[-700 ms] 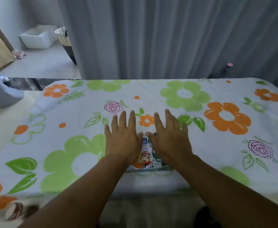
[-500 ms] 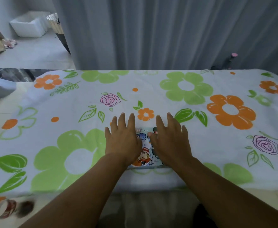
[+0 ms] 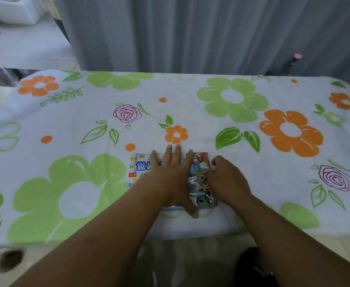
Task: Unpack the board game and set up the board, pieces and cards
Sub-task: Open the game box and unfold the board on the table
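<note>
The board game box (image 3: 200, 183) is lying closed on the flowered tablecloth (image 3: 83, 146), so its contents are hidden. The left hand (image 3: 170, 177) is pressing flat on the lid, fingers spread, tips reaching the far edge. The right hand (image 3: 227, 179) is curling its fingers round the box's right edge. Beyond the fingertips, open cloth is stretching to the grey curtain (image 3: 190, 34).

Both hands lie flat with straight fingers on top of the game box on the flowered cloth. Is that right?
Not quite. The head view shows only the left hand flat on the game box; the right hand curls its fingers, gripping the box's right edge.
</note>
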Demonstrator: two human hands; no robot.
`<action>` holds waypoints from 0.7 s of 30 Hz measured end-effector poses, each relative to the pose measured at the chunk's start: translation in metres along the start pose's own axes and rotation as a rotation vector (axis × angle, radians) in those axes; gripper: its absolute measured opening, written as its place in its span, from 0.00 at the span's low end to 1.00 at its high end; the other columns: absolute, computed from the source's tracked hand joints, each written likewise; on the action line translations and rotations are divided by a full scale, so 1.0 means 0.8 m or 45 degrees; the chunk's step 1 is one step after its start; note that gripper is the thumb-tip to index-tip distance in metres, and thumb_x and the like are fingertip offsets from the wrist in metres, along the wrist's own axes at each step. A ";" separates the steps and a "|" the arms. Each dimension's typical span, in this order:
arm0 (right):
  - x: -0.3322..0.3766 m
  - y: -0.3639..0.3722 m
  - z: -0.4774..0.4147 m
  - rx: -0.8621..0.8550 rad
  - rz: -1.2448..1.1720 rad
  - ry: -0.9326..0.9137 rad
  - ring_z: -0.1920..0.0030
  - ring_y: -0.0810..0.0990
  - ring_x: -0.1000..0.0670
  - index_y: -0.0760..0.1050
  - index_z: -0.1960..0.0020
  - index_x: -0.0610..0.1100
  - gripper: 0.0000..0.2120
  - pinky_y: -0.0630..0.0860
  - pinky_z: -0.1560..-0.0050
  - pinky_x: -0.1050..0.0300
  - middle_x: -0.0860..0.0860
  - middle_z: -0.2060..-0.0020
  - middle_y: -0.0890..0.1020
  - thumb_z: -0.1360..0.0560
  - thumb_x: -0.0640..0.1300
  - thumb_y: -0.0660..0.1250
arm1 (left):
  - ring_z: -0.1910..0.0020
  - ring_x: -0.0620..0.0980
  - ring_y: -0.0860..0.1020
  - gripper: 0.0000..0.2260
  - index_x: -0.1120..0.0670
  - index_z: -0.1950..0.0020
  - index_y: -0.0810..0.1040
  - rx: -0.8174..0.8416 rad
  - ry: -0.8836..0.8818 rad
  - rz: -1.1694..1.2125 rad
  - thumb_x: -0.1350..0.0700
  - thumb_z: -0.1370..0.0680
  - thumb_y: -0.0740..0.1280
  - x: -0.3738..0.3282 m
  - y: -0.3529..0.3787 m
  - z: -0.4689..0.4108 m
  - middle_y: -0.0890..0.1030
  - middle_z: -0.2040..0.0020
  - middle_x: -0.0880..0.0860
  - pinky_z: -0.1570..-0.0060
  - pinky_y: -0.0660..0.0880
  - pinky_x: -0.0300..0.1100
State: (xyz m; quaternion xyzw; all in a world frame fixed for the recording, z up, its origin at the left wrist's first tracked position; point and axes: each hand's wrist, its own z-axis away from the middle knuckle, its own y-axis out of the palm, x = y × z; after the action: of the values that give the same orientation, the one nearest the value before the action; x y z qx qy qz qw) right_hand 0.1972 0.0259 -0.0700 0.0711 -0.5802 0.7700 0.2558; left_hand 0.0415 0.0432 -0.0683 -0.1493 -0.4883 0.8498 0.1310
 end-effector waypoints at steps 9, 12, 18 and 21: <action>-0.017 -0.008 -0.021 0.157 -0.593 0.109 0.62 0.80 0.42 0.78 0.55 0.42 0.05 0.81 0.57 0.42 0.43 0.61 0.82 0.22 0.42 0.66 | 0.23 0.63 0.30 0.69 0.49 0.22 0.28 0.038 0.000 -0.014 0.28 0.41 0.76 0.000 0.003 -0.008 0.30 0.21 0.59 0.28 0.39 0.72; -0.022 -0.013 -0.020 0.225 -0.720 0.187 0.65 0.80 0.44 0.79 0.52 0.40 0.06 0.79 0.63 0.51 0.40 0.61 0.83 0.19 0.39 0.64 | 0.21 0.62 0.33 0.69 0.48 0.21 0.29 0.006 0.012 -0.004 0.28 0.41 0.76 0.001 0.003 -0.008 0.35 0.19 0.57 0.27 0.40 0.71; -0.028 -0.011 -0.024 0.123 -0.465 0.064 0.57 0.84 0.39 0.79 0.58 0.42 0.08 0.82 0.52 0.40 0.42 0.60 0.84 0.21 0.42 0.65 | 0.21 0.60 0.36 0.68 0.48 0.21 0.30 -0.023 0.023 -0.010 0.27 0.41 0.75 0.002 0.004 -0.006 0.37 0.19 0.56 0.26 0.41 0.70; -0.033 -0.009 -0.024 0.055 -0.234 0.018 0.57 0.82 0.41 0.78 0.56 0.43 0.07 0.81 0.52 0.44 0.44 0.58 0.83 0.22 0.40 0.62 | 0.21 0.60 0.34 0.68 0.48 0.21 0.30 -0.031 0.021 -0.007 0.27 0.41 0.75 0.003 0.006 -0.004 0.36 0.19 0.56 0.26 0.40 0.69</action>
State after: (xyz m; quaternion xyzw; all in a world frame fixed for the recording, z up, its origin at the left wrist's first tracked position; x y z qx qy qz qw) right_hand 0.2269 0.0370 -0.0808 0.1239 -0.5527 0.7561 0.3278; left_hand 0.0400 0.0443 -0.0744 -0.1566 -0.4978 0.8422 0.1355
